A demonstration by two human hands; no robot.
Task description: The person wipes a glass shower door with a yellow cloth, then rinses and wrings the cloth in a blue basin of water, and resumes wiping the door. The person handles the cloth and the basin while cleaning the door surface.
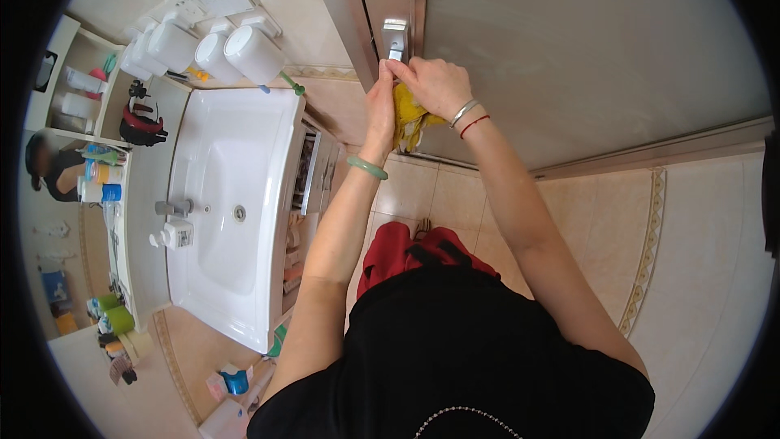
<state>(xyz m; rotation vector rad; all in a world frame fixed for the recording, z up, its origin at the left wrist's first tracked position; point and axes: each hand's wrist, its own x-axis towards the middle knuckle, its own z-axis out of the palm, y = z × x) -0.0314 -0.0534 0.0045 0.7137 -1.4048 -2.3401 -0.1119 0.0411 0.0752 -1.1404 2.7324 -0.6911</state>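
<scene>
Both hands meet at the metal handle (396, 36) of a metal-framed door (569, 57). A crumpled yellow cloth (409, 118) with pale patches hangs between them, below the handle. My right hand (441, 88) is closed, its fingers bent over the top of the cloth and its thumb toward the handle. Against the cloth's left side presses my left hand (380, 110), its fingers pointing up to the lower end of the handle. The fingertips of both hands are partly hidden around the handle and cloth.
To the left is a white washbasin (219, 276) with a tap (173, 208) and a soap dispenser (174, 235). White cups (253, 54) hang on the wall beyond it. A mirror cabinet (114, 126) with bottles and tubes stands at the far left. An open drawer (309, 171) sits under the basin.
</scene>
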